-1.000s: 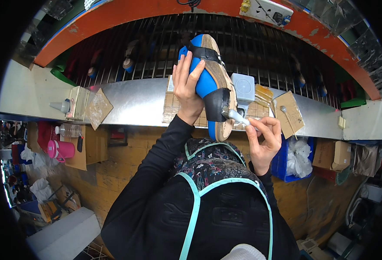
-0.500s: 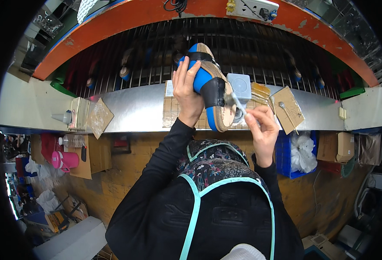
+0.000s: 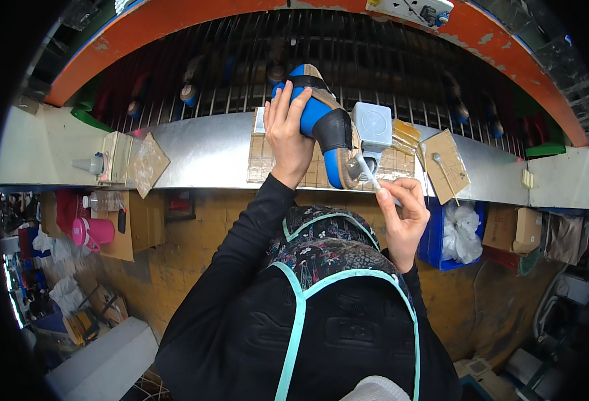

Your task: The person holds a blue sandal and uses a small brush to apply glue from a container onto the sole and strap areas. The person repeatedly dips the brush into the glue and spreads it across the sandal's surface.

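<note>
My left hand is wrapped round a blue shoe last with a sandal upper of black straps on it. The shoe is held up over the metal bench, tilted with its tan sole side toward the right. Between the fingertips of my right hand is a thin white-handled brush. Its tip meets the sole near the rounded lower end of the shoe. Just beyond the brush stands a grey square container with a round mark on top. Under the shoe lies a taped cardboard sheet.
Another brush lies on a cardboard piece to the right, near a yellowish block. Behind the bench runs a rack of metal bars carrying several shoes. A blue crate with plastic bags and a pink jug sit below.
The brush has moved down along the sole to the shoe's lower end. The shoe has turned slightly, so less of its sole shows. My left hand keeps its grip.
</note>
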Motion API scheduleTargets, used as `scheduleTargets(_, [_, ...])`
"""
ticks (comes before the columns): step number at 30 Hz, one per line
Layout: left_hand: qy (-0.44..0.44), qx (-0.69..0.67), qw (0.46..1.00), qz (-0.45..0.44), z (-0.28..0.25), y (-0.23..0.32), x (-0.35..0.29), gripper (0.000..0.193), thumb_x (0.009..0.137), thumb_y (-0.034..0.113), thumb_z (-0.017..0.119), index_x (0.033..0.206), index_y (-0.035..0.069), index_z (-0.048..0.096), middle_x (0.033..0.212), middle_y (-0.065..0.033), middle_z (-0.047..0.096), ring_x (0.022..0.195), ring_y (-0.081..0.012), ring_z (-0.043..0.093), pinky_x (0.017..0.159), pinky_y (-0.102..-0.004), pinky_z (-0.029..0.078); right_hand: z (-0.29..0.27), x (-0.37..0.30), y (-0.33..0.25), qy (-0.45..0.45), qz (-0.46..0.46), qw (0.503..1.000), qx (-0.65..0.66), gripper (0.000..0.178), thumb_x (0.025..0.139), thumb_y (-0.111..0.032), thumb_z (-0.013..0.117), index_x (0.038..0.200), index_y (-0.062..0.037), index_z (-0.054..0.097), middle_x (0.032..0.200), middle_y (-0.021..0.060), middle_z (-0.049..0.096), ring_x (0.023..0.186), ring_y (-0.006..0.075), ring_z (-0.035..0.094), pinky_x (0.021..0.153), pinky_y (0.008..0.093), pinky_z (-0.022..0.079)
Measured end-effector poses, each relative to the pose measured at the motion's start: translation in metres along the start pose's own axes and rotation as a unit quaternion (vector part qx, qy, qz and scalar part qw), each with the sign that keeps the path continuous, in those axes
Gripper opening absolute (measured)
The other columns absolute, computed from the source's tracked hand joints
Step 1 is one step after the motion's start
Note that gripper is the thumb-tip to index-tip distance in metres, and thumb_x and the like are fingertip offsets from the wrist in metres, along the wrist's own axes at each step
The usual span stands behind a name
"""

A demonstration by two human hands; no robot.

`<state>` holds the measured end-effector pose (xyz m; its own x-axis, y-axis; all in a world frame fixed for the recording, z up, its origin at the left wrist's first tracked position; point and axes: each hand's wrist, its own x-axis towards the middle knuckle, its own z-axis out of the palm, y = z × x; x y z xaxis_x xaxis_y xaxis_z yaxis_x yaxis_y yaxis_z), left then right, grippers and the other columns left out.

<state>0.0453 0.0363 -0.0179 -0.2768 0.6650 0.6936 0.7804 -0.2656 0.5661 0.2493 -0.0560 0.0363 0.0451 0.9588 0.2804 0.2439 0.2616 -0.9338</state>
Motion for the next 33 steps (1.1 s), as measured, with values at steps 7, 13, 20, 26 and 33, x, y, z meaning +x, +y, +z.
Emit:
scheduleTargets(7, [0.003,0.018,1.000,0.009,0.000,-0.003,-0.001,0.065,0.064,0.000,0.078,0.124,0.020,0.062,0.138,-0.0166,0.052,0.128,-0.0395,0.047,0.110,-0.0529,0.029,0.004,0.013,-0.004,0.025,-0.046,0.994,-0.092,0.015,0.082,-0.007,0.074,0.096,-0.0025,0.074,0.090,0.0040,0.055,0.072,0.0083,0.049,0.058,0.0210,0.041])
scheduleTargets(13, [0.007,0.021,1.000,0.010,0.000,-0.008,0.001,0.064,0.064,0.000,0.077,0.123,0.020,0.062,0.137,-0.0162,0.053,0.127,-0.0395,0.048,0.110,-0.0539,0.029,0.010,0.018,0.000,0.049,-0.082,0.994,-0.060,0.016,0.081,-0.006,0.075,0.097,-0.0032,0.074,0.090,0.0036,0.055,0.072,0.0085,0.050,0.060,0.0217,0.041])
scheduleTargets(20, [-0.031,0.016,0.999,-0.013,0.000,-0.005,0.001,0.062,0.065,0.000,0.077,0.122,0.020,0.062,0.132,-0.0164,0.057,0.125,-0.0381,0.051,0.110,-0.0535,0.027,0.008,0.021,0.009,-0.014,-0.064,0.998,0.011,0.016,0.080,-0.004,0.074,0.096,-0.0018,0.073,0.090,0.0039,0.055,0.074,0.0092,0.050,0.062,0.0219,0.041])
scheduleTargets(26, [-0.081,-0.018,0.996,-0.043,-0.002,0.008,0.004,0.055,0.066,0.001,0.076,0.116,0.018,0.063,0.125,-0.0157,0.061,0.121,-0.0352,0.054,0.108,-0.0538,0.028,0.004,0.025,0.009,-0.009,-0.097,0.995,0.004,0.017,0.080,-0.002,0.075,0.097,-0.0022,0.073,0.090,0.0037,0.055,0.073,0.0091,0.050,0.061,0.0215,0.041])
scheduleTargets(33, [-0.199,-0.109,0.970,-0.088,-0.011,0.024,0.010,0.039,0.070,0.005,0.076,0.104,0.014,0.061,0.097,-0.0075,0.071,0.102,-0.0291,0.065,0.105,-0.0592,0.028,-0.001,0.043,0.007,-0.020,-0.165,0.986,-0.011,0.018,0.079,-0.001,0.075,0.097,-0.0024,0.073,0.091,0.0043,0.054,0.074,0.0095,0.050,0.060,0.0213,0.041])
